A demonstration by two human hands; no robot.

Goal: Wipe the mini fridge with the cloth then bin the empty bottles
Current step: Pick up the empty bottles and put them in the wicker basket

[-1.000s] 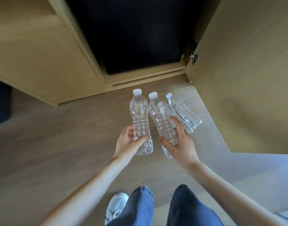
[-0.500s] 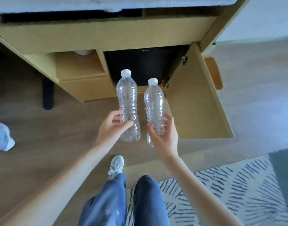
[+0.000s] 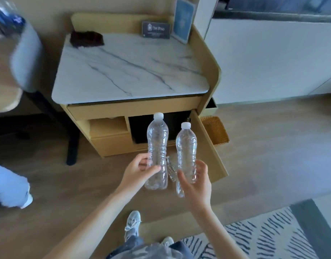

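- The left hand point(image 3: 142, 171) curls thumb and fingers round the lower half of the left bottle point(image 3: 157, 146). The right hand point(image 3: 196, 182) grips the right bottle point(image 3: 186, 152) equally low.
- A third bottle point(image 3: 171, 168) shows between them, partly hidden. It seems tucked under the right hand, though that grip is not plain.
- Holding them low probably lets two hands carry every empty in one trip.
- Both front bottles stand nearly upright, their long axes running 6 to 12 o'clock with the white caps at 12. The third slants, cap hidden.
- The bottles hang in the air before the dark fridge point(image 3: 142, 129) at 12 o'clock; the cabinet door point(image 3: 209, 146) stands open.
- The cloth point(image 3: 86, 39) lies on the marble top point(image 3: 131, 71) at 11 o'clock, well apart from both hands, so wiping looks finished.
- A wicker basket point(image 3: 215, 130) at 2 o'clock may be the bin; that cannot be told.
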